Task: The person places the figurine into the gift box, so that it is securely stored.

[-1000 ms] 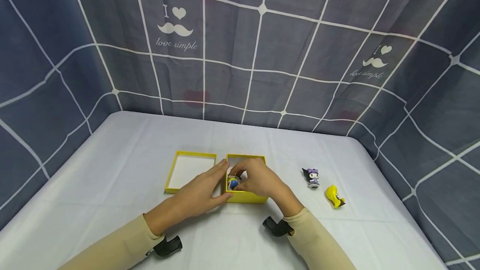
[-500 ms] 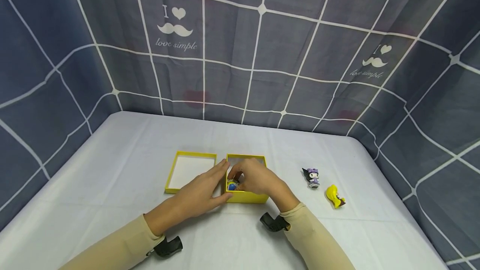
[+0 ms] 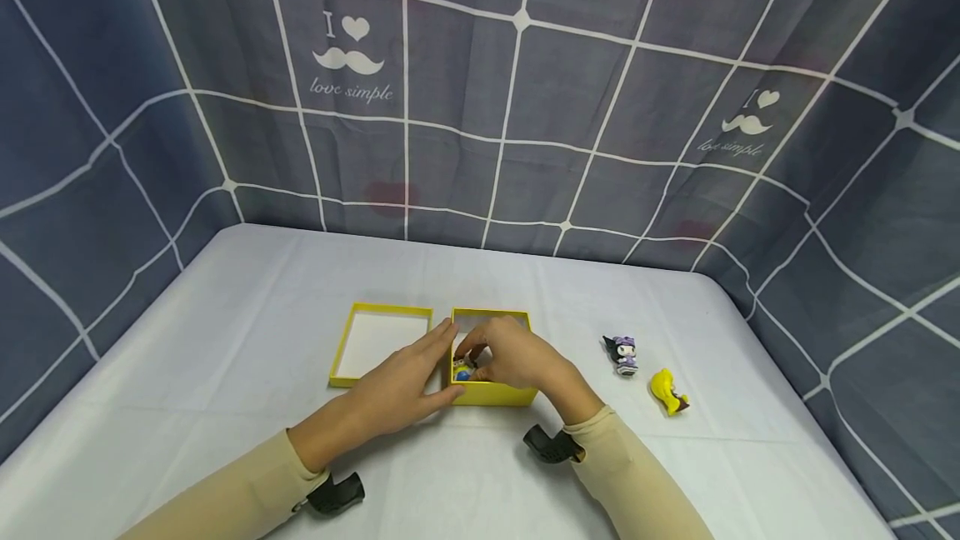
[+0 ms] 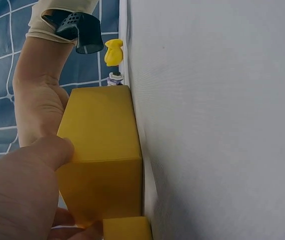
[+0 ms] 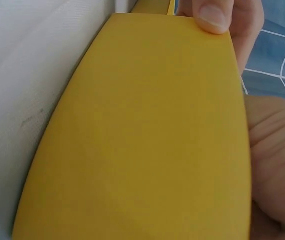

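Your head view's bright and diffuse, soft shadow along your right sleeve [image 3: 641,473]; curtain [image 3: 465,57] darkens toward 10 o'clock, grid lines bending at edges. Your left wrist view's dimmer, cloth [image 4: 222,100] shadowed at 6 o'clock beside the box [image 4: 100,125]. Your right wrist view's muted, slightly soft.

A white-gridded dark curtain [image 3: 465,57] — standing behind a white-covered table [image 3: 225,340].

lid [image 3: 382,341] left of box [image 3: 495,394], toy [image 3: 462,374] apparently inside
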Available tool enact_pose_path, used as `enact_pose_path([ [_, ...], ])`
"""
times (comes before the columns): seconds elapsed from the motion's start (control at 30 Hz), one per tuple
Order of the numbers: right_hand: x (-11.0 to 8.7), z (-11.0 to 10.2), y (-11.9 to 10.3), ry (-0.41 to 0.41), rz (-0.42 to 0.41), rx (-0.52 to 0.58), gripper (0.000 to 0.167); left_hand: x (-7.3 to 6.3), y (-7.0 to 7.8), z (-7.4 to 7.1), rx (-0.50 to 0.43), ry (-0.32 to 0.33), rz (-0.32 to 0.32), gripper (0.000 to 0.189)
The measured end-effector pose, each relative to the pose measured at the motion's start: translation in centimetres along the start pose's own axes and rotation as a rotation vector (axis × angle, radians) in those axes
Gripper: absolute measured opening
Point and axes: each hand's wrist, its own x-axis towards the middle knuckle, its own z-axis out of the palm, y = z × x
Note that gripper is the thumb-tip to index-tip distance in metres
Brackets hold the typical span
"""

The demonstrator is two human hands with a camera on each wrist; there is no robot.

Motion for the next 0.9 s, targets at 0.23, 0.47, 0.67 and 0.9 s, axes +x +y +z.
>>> enact_pose_path([
  [0.23, -1.3, -0.2, 0.3, 0.108, -0.019, 0.059, 0.03, 0.0, 0.1, -0.1, 0.002, -0.003, -0.007, 0.083],
  [0.47, -3.5, -0.8, 0.4, 0.235, 0.036, 0.083, 0.036, 0.0, 0.2, -0.1, 0.001, 0.004, 0.004, 0.083],
  [0.67, -5.4, -1.3, 0.7, 0.317, 0.071, 0.076, 0.046, 0.0, 0.3, -0.1, 0.0, 0.003, 0.006, 0.083],
  [0.9, -7.2, -1.8, 1.6, 0.411, 0.115, 0.079, 0.06, -0.1, 0.4, -0.1, 0.006, 0.011, -0.003, 0.083],
])
